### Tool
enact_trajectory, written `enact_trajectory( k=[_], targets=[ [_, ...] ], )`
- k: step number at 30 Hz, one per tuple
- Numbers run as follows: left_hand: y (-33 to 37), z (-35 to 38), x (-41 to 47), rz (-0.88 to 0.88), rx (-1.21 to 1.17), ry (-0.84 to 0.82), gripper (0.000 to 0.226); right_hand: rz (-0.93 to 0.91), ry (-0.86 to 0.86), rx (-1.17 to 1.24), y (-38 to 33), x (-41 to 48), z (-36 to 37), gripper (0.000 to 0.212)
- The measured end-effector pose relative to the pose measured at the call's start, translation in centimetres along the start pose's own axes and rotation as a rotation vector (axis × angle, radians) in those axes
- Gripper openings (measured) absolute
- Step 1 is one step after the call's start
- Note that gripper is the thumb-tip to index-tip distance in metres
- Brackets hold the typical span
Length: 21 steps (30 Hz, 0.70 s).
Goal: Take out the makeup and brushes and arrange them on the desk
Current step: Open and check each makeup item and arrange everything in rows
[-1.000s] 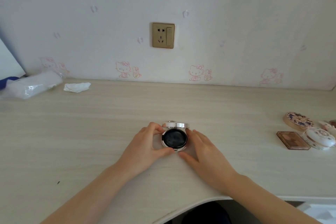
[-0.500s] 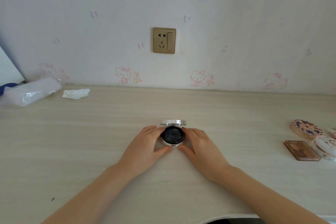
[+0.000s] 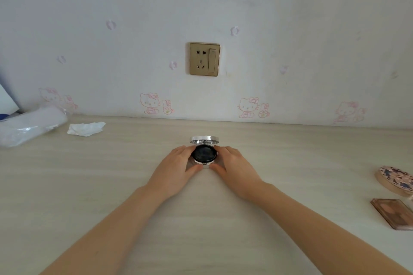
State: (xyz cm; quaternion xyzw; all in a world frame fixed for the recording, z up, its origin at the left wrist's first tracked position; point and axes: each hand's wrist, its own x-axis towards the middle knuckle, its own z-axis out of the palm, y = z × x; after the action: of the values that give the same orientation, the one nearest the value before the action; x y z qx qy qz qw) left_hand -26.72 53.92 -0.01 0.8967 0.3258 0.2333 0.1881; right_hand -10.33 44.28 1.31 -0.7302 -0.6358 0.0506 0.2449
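Note:
A round silver compact (image 3: 204,154) stands open on the pale wooden desk (image 3: 111,185), its lid raised toward the wall and a black puff showing in its base. My left hand (image 3: 174,168) cups its left side and my right hand (image 3: 234,168) cups its right side, fingers and thumbs pressed against the rim. At the right edge of the desk lie a round patterned compact (image 3: 395,179) and a brown rectangular palette (image 3: 393,213), both apart from my hands.
A crumpled white tissue (image 3: 86,128) and a clear plastic-wrapped bundle (image 3: 29,125) lie at the back left by the wall. A gold wall socket (image 3: 204,59) sits above the desk.
Both hands have slid the open compact away from me toward the wall. The view has tilted up, so the items at the right sit closer to the frame edge.

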Motion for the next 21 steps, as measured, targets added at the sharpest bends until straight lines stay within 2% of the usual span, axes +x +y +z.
enact_trajectory(
  k=[9, 21],
  targets=[
    [-1.6, 0.3, 2.9, -0.075, 0.050, -0.042, 0.058, 0.001, 0.005, 0.003, 0.6, 3.1, 0.6, 0.043],
    [-2.1, 0.6, 3.3, -0.072, 0.145, -0.050, 0.060, -0.010, 0.018, -0.020, 0.4, 3.4, 0.6, 0.040]
  ],
)
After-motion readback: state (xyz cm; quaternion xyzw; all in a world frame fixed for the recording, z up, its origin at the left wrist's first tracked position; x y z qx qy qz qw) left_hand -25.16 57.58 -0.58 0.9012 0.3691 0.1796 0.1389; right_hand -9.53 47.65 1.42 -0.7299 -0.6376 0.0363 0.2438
